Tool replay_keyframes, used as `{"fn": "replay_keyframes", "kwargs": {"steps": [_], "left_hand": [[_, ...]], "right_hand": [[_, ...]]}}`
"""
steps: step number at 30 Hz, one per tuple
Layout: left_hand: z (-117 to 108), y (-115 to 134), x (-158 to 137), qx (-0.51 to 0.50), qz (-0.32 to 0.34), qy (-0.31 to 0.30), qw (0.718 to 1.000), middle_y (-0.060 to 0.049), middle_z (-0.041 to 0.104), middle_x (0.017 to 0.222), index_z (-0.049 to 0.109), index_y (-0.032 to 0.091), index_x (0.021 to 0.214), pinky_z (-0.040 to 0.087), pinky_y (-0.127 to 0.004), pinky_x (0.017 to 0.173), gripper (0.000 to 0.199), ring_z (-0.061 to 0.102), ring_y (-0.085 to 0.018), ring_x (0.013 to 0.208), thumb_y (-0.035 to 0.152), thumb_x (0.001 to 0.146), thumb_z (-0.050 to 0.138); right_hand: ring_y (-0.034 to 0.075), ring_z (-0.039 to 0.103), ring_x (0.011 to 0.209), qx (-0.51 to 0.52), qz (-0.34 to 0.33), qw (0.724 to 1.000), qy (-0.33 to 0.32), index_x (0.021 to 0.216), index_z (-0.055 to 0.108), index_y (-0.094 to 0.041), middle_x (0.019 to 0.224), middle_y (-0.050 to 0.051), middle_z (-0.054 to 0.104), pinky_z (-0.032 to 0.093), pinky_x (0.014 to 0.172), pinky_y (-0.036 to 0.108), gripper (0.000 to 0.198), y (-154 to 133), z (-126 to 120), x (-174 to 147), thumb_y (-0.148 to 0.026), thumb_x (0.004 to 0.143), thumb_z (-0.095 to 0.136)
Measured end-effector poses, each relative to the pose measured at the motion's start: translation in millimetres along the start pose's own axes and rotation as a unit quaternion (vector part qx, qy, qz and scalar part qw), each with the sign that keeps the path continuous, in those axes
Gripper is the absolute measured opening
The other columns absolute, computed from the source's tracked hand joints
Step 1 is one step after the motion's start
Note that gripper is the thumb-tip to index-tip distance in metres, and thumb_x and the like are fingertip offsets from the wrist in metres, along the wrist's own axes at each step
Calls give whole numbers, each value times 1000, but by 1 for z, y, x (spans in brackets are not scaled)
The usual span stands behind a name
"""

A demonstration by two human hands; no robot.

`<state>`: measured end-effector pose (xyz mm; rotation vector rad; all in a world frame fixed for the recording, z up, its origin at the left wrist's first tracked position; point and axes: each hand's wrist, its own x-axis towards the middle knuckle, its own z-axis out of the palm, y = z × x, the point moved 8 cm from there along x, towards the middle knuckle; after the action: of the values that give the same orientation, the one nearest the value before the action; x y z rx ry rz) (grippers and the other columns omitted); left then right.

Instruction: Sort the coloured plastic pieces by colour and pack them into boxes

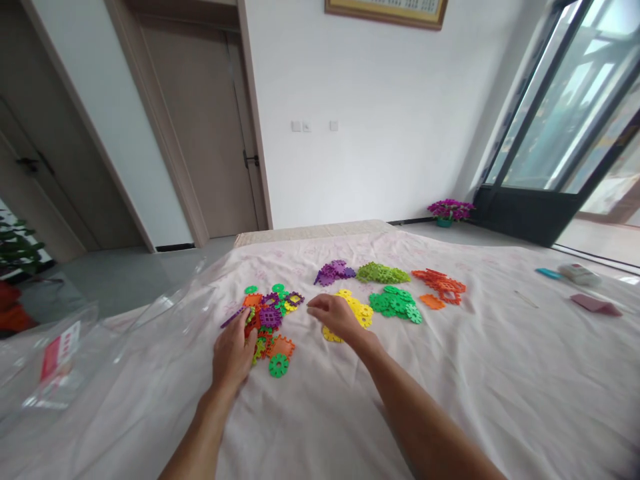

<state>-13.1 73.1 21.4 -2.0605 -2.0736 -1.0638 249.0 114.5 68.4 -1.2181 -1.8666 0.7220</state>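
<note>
My left hand (233, 353) rests on the left side of a mixed pile of plastic pieces, its thumb apart from the fingers. Around its fingertips are a purple square tile (271, 317), an orange square tile (281, 347) and lime pieces; a green snowflake disc (279, 365) lies at the near edge. Part of the pile is hidden under the hand. My right hand (333, 313) hovers between this pile and a heap of yellow snowflake discs (361, 311), which it partly covers. Its fingers are curled together, and no piece shows in them.
Behind and to the right lie heaps of purple pieces (334, 271), lime pieces (383, 273), green discs (397, 304) and orange-red square tiles (443, 287). A clear plastic bag (100, 360) spreads over the left of the cloth (320, 413). Farther right are a pink item (595, 305) and a blue one (549, 273).
</note>
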Motion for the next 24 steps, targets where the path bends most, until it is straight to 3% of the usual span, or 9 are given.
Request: {"fn": "replay_keyframes", "kwargs": {"steps": [5, 10, 17, 21, 24], "left_hand": [[0, 1, 1, 5, 5, -3, 1000, -11, 54, 140, 44, 18, 141, 40, -40, 107, 50, 52, -23, 127, 29, 92, 42], [0, 3, 1, 12, 15, -2, 1000, -12, 54, 141, 44, 15, 141, 40, -40, 107, 50, 51, -24, 128, 29, 92, 40], [1, 1, 1, 17, 10, -7, 1000, -11, 54, 141, 43, 16, 141, 40, -39, 107, 50, 52, -23, 127, 30, 93, 40], [1, 1, 1, 16, 3, -15, 1000, -11, 53, 142, 42, 16, 142, 40, -40, 107, 51, 53, -24, 126, 31, 94, 40], [0, 2, 0, 16, -2, -17, 1000, -10, 54, 141, 43, 17, 142, 40, -41, 106, 50, 53, -24, 126, 31, 94, 40]], "right_hand": [[16, 63, 86, -165, -39, 983, -72, 106, 71, -27, 102, 3, 68, 45, 74, 26, 32, -33, 48, -24, -46, 81, 67], [17, 62, 86, -199, -7, 973, -118, 96, 72, -25, 100, 2, 66, 41, 69, 25, 26, -29, 69, -32, -39, 74, 72], [11, 56, 67, -96, 29, 992, -78, 82, 64, -20, 75, -2, 65, 34, 58, 21, 11, -19, 68, -30, -22, 72, 67], [11, 55, 66, -50, -8, 999, 14, 78, 63, -19, 73, -2, 64, 36, 59, 21, 7, -19, 48, -21, -16, 74, 59], [13, 56, 69, -32, -2, 994, 103, 79, 65, -19, 75, 0, 65, 40, 63, 22, 9, -8, 17, -9, -19, 75, 56]]}}
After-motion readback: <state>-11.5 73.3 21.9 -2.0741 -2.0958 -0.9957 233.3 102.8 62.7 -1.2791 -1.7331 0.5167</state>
